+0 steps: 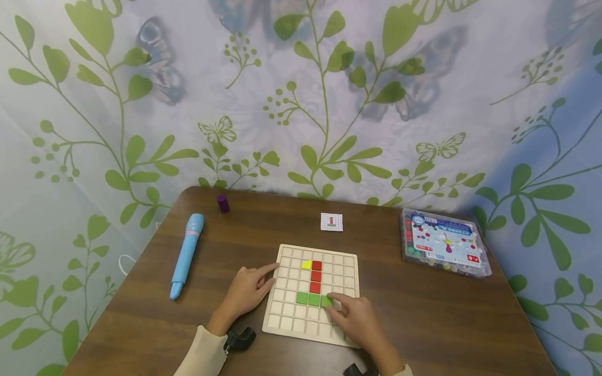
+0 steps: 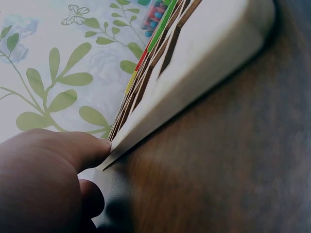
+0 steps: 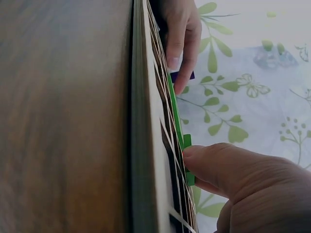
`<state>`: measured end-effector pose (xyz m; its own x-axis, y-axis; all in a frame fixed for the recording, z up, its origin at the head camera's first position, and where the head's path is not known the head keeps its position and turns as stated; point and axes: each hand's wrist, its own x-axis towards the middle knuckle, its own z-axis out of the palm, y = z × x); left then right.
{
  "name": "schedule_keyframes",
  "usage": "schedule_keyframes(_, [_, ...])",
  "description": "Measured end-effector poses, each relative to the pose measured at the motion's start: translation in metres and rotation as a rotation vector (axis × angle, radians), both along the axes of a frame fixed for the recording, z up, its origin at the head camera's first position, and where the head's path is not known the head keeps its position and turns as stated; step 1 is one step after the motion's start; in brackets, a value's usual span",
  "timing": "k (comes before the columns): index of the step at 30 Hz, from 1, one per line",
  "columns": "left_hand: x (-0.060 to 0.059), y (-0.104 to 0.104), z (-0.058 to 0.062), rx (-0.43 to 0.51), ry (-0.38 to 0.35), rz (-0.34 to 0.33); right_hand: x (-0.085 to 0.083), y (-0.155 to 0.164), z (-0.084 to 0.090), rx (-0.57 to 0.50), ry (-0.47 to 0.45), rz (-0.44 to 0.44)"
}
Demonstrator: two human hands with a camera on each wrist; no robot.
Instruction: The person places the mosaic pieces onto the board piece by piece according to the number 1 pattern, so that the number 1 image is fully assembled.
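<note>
A wooden grid board (image 1: 287,318) lies on the table. Three red tiles (image 1: 315,276) stand in a column on it, with a yellow tile (image 1: 307,265) left of the top one. Below them is a row of green tiles. My right hand (image 1: 355,317) pinches the rightmost green tile (image 3: 187,141) between thumb and finger; in the right wrist view it sits tilted, partly above the grid. My left hand (image 1: 246,291) rests at the board's left edge, its fingertips touching the rim. In the left wrist view a finger (image 2: 90,150) meets the board's corner.
A small pattern card (image 1: 331,221) lies behind the board. A clear plastic box (image 1: 444,243) of parts stands at the right. On the left are a blue microphone-shaped object (image 1: 187,256) and a purple cylinder (image 1: 223,203). A patterned curtain (image 1: 301,104) hangs behind the table.
</note>
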<state>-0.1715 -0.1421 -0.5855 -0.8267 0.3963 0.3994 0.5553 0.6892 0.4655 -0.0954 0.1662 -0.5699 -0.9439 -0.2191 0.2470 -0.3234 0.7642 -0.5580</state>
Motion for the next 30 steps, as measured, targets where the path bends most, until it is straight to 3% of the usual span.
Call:
schedule_keyframes(18, [0.0009,0.0002,0.0011,-0.022,-0.060,0.005,0.0003,-0.0019,0.0010,0.028,-0.087,-0.044])
schedule_keyframes(30, [0.0002,0.0012,0.0017,-0.012,-0.084,0.001,0.0031,0.0006,0.0010,-0.026,-0.073,-0.065])
